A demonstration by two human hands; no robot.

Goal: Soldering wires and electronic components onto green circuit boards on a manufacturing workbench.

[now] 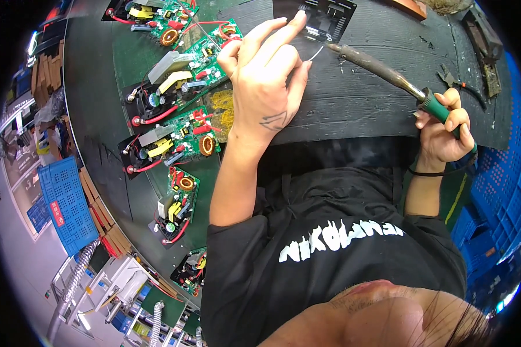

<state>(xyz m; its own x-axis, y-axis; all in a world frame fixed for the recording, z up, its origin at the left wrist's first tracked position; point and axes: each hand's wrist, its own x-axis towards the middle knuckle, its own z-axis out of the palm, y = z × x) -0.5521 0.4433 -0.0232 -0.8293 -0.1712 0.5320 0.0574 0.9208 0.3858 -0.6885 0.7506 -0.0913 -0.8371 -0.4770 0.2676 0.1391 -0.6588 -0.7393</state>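
My right hand is closed around the green handle of a soldering iron. The iron's tip points up and left, close to the lower edge of a black slotted panel lying on the dark worktop. My left hand reaches over the worktop, its index fingertip on or just over the panel's left side. A thin silvery solder wire comes out by the left thumb and ends near the iron's tip. The grip on the wire is partly hidden behind the hand.
Several green circuit boards with black fans and red leads line the left side. Cutting pliers and a dark metal block lie at the right. Blue crates stand beyond the right edge, and a blue perforated crate is far left.
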